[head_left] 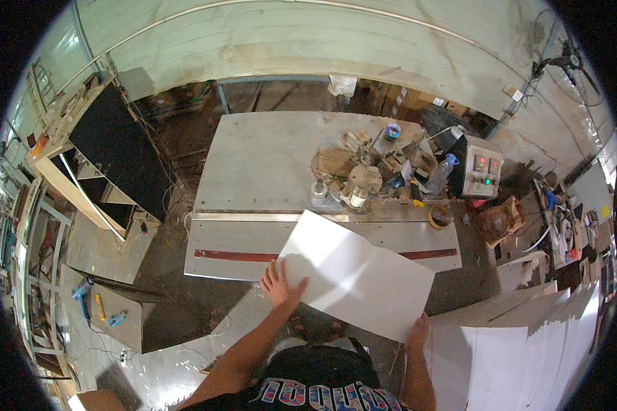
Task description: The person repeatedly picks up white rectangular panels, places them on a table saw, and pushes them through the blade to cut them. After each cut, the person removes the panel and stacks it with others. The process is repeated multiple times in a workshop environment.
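A white sheet (360,274), slightly bent and shiny, lies tilted across the front of the metal worktable (267,154), its near part reaching past the table's front edge. On its left edge rests my left hand (282,284), gripping it with the thumb on top and the fingers spread. My right hand (418,330) pinches the near right corner; its fingers are partly hidden below the sheet. Beneath the sheet a dark red strip (236,256) runs along the table front, and behind it lies a pale metal bar (267,217).
A machine part (360,185), a clear bottle (440,175) and a tape roll (439,217) crowd the table's right. Beside them stands a control box (483,168) with lit displays. Stacked white sheets (528,363) stand at lower right. A heat gun (82,291) lies left on a stand.
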Tool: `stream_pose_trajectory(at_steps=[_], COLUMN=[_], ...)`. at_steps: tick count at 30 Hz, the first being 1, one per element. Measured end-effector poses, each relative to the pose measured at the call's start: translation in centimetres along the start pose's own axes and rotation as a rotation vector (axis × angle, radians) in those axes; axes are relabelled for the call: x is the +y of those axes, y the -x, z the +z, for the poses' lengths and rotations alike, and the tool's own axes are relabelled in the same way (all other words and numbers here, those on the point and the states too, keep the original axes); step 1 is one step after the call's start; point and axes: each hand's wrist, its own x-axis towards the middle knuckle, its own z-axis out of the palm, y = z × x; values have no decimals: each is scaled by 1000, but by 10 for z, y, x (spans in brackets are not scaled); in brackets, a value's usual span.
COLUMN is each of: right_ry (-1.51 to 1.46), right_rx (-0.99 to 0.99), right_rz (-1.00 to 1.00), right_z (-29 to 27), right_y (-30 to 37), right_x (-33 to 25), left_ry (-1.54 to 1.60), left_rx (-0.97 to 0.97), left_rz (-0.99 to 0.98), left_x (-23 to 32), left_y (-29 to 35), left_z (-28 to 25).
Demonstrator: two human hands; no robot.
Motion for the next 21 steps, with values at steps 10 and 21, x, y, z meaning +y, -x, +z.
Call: stream_pose_trajectory(at_steps=[10, 21], right_ry=[-141, -39], right_rx=[-129, -101], right_rz=[65, 189], right_z=[-89, -60], right_y=[-90, -143], right_x=[-35, -60], left_ry=[-6, -34], left_rx=[6, 20], left_rz=[1, -151], left_x=[118, 126], left_y=[19, 10], left_z=[68, 73])
